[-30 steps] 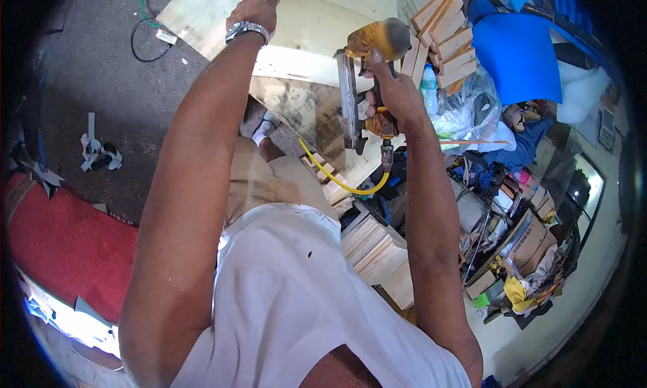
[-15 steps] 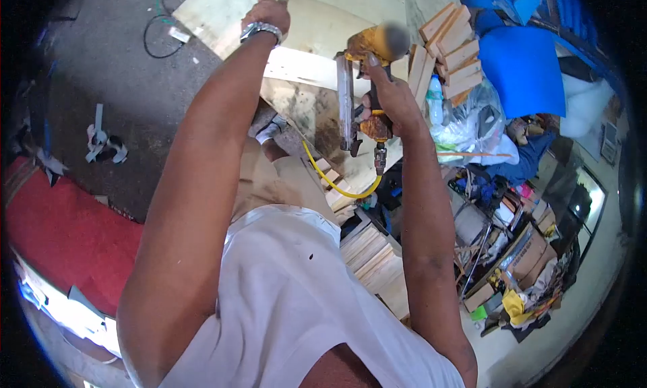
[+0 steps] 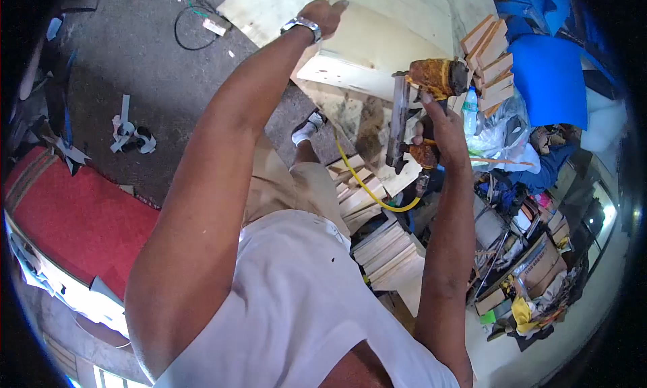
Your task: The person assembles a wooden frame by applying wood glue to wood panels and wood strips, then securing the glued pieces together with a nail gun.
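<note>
Well, nearest to me at the bottom of the frame is the person's white shirt (image 3: 296, 280), with tan shorts (image 3: 280, 189) just above it. Both bare arms reach up the frame from there.

Right of the shorts, pale wooden strips (image 3: 384, 250) lie stacked side by side, lower centre. A foot in a sandal (image 3: 308, 128) rests above the shorts, on the dark floor (image 3: 242, 71).

The right hand (image 3: 446, 133), right of centre, has its fingers wrapped around the grip of a rusty, yellowish nail gun (image 3: 437, 78). The tool is held up, its long magazine on the left side, and a yellow hose (image 3: 364, 186) curves away from its lower end. Behind it lies a stained board (image 3: 347, 112).

Up at the top centre, the left hand (image 3: 325, 17), wearing a metal watch (image 3: 301, 28) on the wrist, is at the left part of a pale wooden panel (image 3: 384, 38). Its thumb sticks out to the right; I cannot tell whether the other fingers are apart or together.

Just right of the nail gun stands a water bottle (image 3: 470, 105) beside a clear plastic bag (image 3: 509, 132), with short wooden pieces (image 3: 492, 54) heaped above them. Farther out, a blue sheet (image 3: 552, 78) fills the upper right, and a red carpet (image 3: 81, 219) spreads across the lower left.
</note>
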Available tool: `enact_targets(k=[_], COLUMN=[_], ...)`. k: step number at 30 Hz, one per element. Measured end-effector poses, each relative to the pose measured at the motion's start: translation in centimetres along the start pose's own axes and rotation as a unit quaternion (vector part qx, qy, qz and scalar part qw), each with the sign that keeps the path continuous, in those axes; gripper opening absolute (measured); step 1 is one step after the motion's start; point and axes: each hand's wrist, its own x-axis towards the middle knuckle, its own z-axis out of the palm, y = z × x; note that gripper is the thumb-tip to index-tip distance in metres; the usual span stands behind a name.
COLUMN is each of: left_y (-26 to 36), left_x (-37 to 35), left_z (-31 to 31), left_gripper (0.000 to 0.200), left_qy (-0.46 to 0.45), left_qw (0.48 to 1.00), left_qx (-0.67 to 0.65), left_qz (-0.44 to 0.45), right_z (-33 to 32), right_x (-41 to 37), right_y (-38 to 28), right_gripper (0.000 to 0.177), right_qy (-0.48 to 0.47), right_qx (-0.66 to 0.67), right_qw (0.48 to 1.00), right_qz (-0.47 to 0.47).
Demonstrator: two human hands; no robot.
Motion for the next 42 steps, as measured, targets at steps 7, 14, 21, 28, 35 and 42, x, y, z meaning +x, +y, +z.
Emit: enact_targets(k=[7, 14, 21, 28, 35, 42], left_y=[-1.4, -0.1, -0.9, -1.0, -0.9, -0.7], left_x=[0.1, -0.1, 0.2, 0.1, -0.1, -0.1], left_z=[0.9, -0.1, 1.3, 0.8, 0.5, 0.3], left_gripper=[0.049, 0.054, 0.064, 0.055, 0.055, 0.067], left_qy=[0.025, -0.028, 0.045, -0.002, 0.007, 0.014], left_qw=[0.987, 0.999, 0.998, 0.999, 0.997, 1.0], left_qx=[0.1, 0.033, -0.011, 0.024, 0.06, -0.001], left_qz=[0.123, 0.004, 0.042, 0.047, 0.053, 0.023], right_z=[5.5, 10.1, 11.2, 11.4, 7.5, 5.5], right_x=[-2.6, -2.4, -1.4, -1.5, -1.7, -1.4], right_y=[-5.1, -8.0, -7.9, -8.5, -7.4, -6.6], right_gripper=[0.048, 0.056, 0.056, 0.055, 0.055, 0.055], right_qy=[0.002, -0.059, -0.059, -0.04, 0.019, 0.012], right_qx=[-0.01, -0.067, -0.091, -0.167, -0.097, -0.065], right_qw=[1.0, 0.996, 0.994, 0.985, 0.994, 0.997], right_qz=[0.017, 0.028, 0.026, 0.018, 0.04, 0.038])
